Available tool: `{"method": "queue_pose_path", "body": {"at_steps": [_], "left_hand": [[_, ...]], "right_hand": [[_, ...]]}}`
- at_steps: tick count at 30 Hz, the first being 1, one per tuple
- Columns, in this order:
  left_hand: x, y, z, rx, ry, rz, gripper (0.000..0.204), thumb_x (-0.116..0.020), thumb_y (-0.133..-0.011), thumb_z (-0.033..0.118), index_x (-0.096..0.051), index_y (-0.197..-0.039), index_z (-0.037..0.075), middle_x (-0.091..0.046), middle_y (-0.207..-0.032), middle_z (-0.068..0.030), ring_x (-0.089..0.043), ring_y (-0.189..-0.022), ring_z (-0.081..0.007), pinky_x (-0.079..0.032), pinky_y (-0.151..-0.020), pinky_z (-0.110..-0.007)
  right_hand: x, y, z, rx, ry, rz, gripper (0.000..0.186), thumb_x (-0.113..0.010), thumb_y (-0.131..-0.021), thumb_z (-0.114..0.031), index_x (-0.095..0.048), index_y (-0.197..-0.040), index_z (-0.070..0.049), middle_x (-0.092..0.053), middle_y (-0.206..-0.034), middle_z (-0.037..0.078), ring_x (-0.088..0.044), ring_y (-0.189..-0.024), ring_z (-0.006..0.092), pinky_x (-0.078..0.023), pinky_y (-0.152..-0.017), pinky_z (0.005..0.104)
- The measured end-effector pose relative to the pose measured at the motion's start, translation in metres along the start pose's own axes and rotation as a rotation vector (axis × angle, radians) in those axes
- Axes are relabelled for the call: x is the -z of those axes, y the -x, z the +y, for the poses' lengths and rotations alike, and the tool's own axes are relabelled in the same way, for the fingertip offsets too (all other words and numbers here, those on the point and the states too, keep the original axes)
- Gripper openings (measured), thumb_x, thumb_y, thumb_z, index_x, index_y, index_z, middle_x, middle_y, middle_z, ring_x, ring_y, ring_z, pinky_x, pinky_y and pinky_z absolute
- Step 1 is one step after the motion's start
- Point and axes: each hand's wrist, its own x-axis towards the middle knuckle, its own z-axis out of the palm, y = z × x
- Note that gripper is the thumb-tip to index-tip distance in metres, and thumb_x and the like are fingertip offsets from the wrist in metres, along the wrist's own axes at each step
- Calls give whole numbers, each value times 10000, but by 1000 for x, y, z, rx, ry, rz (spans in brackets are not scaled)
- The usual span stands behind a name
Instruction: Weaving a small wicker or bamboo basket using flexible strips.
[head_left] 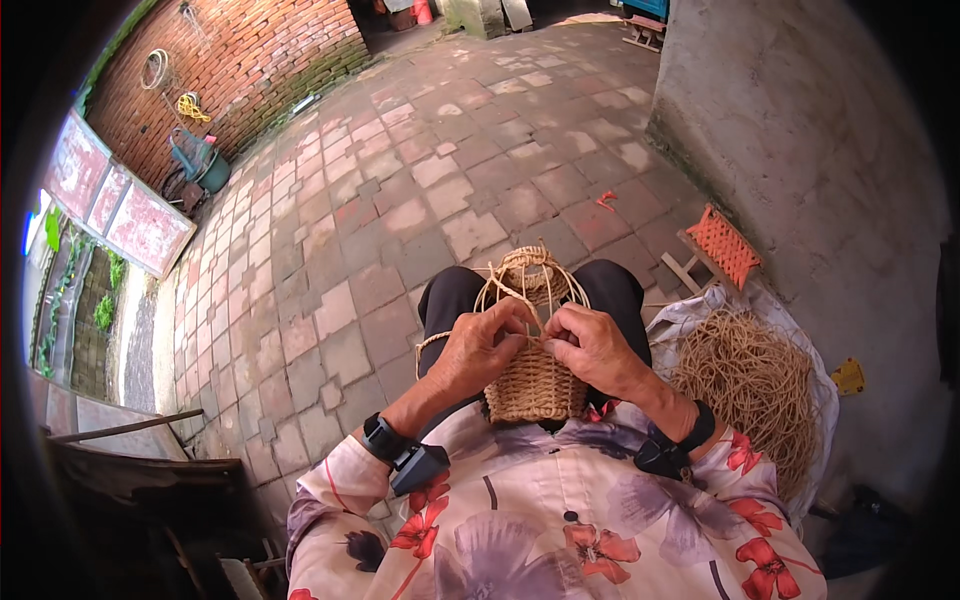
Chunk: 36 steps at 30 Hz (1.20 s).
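Brick wall (255,65): one, across the yard, hung with one pale coil (154,69) and one yellow coil (193,107).
Cord heap (745,385): one, tan and tangled, spread over one white sheet (822,400) at the person's right.
Stool (724,247): one, low, with an orange woven seat, just beyond the heap.
Woven basket (540,388): one, tan, upper ribs unfilled, in the lap between two dark-trousered knees (448,305).
Left hand (478,345): closed in a pinch at the basket's near side, thumb and fingertips together on thin tan strands (517,297).
Right hand (598,347): also pinched closed on the strands, just beside the left; from here I can't tell exactly which strand each grips.
Wrist devices (420,466): two, black, one strapped to each wrist.
Yellow tag (848,377): one, by the grey wall (800,150); its dark marks are too small to read.
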Motion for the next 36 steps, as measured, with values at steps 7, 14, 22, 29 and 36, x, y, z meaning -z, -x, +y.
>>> {"method": "queue_pose_path", "body": {"at_steps": [7, 14, 22, 29, 36], "left_hand": [[-2, 0, 0, 50, 56, -2, 189, -607, -831, -39, -571, -1011, 5, -625, -779, -17, -575, -723, -57, -481, -644, -226], [0, 2, 9, 28, -8, 34, 164, -603, -802, -24, -616, -958, 26, -659, -755, -83, -640, -663, -181, -499, -630, -293], [7, 12, 6, 8, -107, -34, 116, -617, -820, 0, -639, -934, -1, -673, -785, -86, -666, -706, -160, -524, -664, -297], [6, 9, 10, 41, -90, -24, 119, -614, -819, 7, -646, -933, -2, -677, -823, -110, -672, -729, -203, -522, -672, -311], [12, 12, 10, -29, -171, -68, 97, -631, -814, 25, -646, -908, 8, -665, -820, -122, -668, -755, -272, -513, -684, -343]], "right_hand": [[-2, -8, 0, -36, 86, -7, 126, -674, -782, -60, -604, -836, 30, -581, -742, 106, -583, -635, 174, -462, -592, 307], [-9, -6, -3, -24, 214, 44, 143, -668, -733, -106, -586, -779, 1, -571, -738, 139, -594, -659, 337, -478, -612, 404], [-10, -3, 0, 46, 182, 83, 107, -668, -739, -69, -596, -766, 5, -558, -720, 114, -580, -596, 244, -459, -563, 335], [-14, -1, 0, 156, 293, 112, 109, -660, -758, -41, -588, -829, -1, -559, -724, 103, -585, -595, 219, -472, -557, 325], [0, 2, 1, -97, -117, 29, 152, -649, -818, -16, -529, -903, 22, -575, -754, 25, -547, -656, 66, -503, -582, 287]]}}
